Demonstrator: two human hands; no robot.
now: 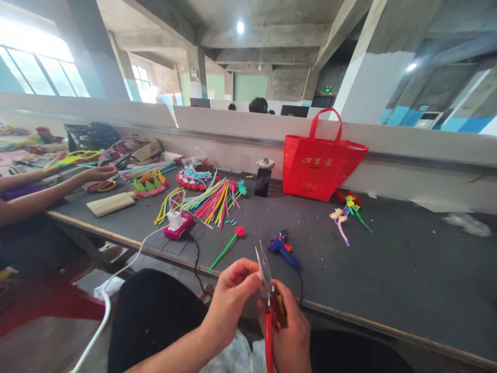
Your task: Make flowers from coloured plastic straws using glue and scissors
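My right hand (289,326) is closed around a pair of scissors (268,331) with red handles, their blades pointing up and slightly apart. A yellow and dark piece shows among its fingers; I cannot tell what it is. Thumb and fingertips of my left hand (235,292) are pinched together against the blades, and whatever they hold is too small to name. A tiny pink bit shows by the blades. Just beyond my hands lie a red fuzzy flower (239,231) on a green stem and a blue glue gun (285,252).
Colourful pipe cleaners (213,202) fan out behind a magenta power strip (178,226) with a white plug. A phone (263,182) leans upright near a red bag (322,168). Finished fuzzy flowers (344,220) lie at right. Another person's arm (58,191) reaches in from the left.
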